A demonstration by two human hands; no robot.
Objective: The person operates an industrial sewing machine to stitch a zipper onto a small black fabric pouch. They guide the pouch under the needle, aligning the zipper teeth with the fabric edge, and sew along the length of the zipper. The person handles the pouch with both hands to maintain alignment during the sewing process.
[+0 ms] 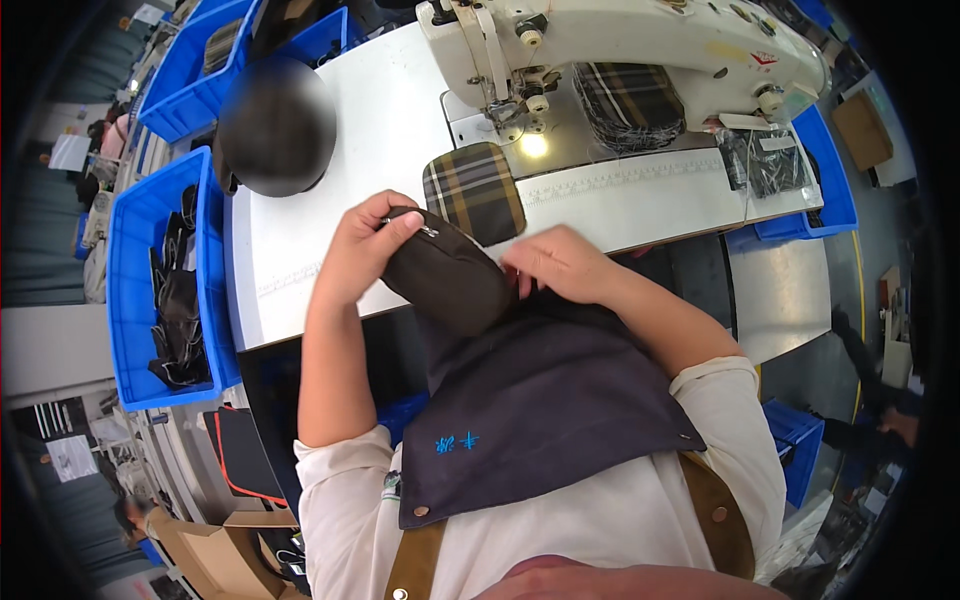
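Observation:
In my left hand [365, 240] is a dark brown fabric pouch [445, 280], its far left end pinched between thumb and fingers. A silver zip pull shows on the pouch's top edge beside my thumb. My right hand [560, 262] is closed at the pouch's right end, with curled fingertips on its edge partly hidden. Just beyond the pouch, a plaid fabric panel [474, 192] with rounded corners lies flat on the white sewing table [385, 110].
A white sewing machine [640, 35] spans the far side, its lamp lit. Plaid panels [630, 105] are stacked beneath its arm. At left stand a dark round object [278, 130] and a blue bin [160, 290] of dark pieces. Plastic-wrapped items [765, 160] lie at right.

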